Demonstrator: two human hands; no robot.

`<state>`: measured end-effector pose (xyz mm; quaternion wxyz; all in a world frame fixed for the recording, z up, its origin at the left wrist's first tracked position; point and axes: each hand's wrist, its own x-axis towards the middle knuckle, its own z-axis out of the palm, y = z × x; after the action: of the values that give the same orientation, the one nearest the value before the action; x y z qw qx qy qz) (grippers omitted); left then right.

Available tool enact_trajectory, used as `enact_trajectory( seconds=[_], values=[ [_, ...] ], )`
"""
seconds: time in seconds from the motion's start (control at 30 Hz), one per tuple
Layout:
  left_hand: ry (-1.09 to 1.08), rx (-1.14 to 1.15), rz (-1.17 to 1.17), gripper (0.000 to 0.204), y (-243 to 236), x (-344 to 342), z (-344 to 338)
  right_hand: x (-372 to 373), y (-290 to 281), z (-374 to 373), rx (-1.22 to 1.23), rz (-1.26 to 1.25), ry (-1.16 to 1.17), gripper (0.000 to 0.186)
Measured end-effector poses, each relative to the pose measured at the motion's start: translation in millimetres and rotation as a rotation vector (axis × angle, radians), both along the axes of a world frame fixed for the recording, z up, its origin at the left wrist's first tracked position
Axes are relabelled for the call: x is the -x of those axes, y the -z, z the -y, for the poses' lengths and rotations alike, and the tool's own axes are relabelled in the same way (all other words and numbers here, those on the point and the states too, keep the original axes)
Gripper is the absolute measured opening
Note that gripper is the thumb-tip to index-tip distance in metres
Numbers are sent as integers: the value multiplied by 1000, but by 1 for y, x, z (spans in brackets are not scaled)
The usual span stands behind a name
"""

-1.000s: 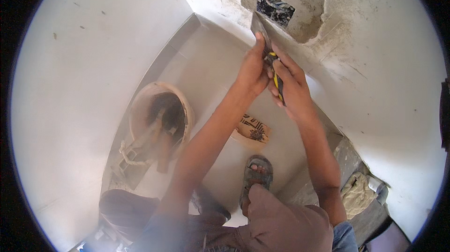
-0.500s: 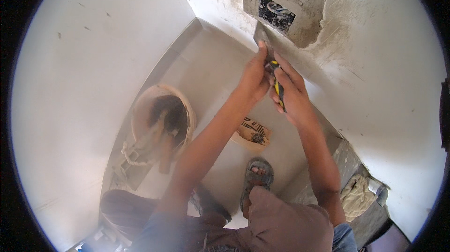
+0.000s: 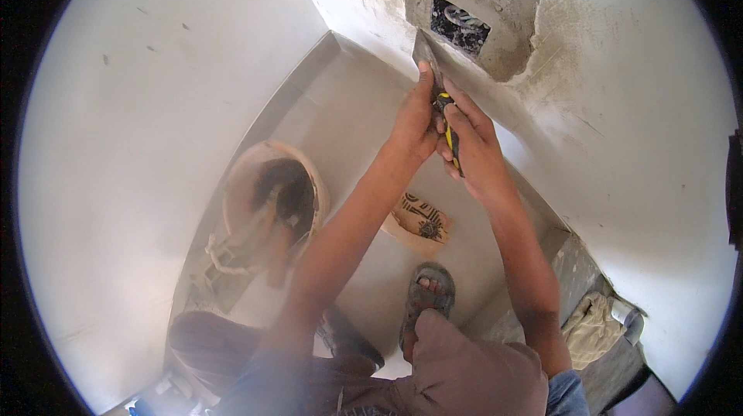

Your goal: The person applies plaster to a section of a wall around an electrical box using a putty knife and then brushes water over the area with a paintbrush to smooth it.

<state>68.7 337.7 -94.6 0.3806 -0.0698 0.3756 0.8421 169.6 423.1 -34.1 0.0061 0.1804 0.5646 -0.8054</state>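
Both hands are on a metal-bladed tool (image 3: 427, 52) with a black and yellow handle. My left hand (image 3: 414, 114) is closed around it at the base of the blade, thumb along the metal. My right hand (image 3: 472, 141) is wrapped around the handle, just right of the left. The blade's tip points up at the wall, at the lower left edge of a roughly chipped plaster patch (image 3: 511, 17). In that patch is a dark recessed box (image 3: 457, 27) with what look like wires inside; whether the blade touches the plaster is unclear.
A pale bucket (image 3: 313, 184) with tools lies low at the left, hazy in view. A torn printed paper piece (image 3: 418, 222) is on the floor (image 3: 348, 83) between my forearms. White walls rise at both sides. A crumpled tan cloth (image 3: 588, 323) lies on the grey ledge (image 3: 565, 277) at right.
The tool and both hands dipped slightly, then moved back up and a little left along the patch's edge. The grip looks the same, and the whole view has shifted slightly.
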Motion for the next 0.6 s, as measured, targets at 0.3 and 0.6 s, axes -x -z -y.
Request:
enact_trajectory(
  seconds=[0.3, 0.6],
  values=[
    [-9, -86, -32, 56, 10, -2, 0, -2, 8, -6, -35, -7, -74, 48],
    [-28, -34, -83, 60, 9, 17, 2, 12, 10, -5, -53, -1, -84, 48]
  ],
)
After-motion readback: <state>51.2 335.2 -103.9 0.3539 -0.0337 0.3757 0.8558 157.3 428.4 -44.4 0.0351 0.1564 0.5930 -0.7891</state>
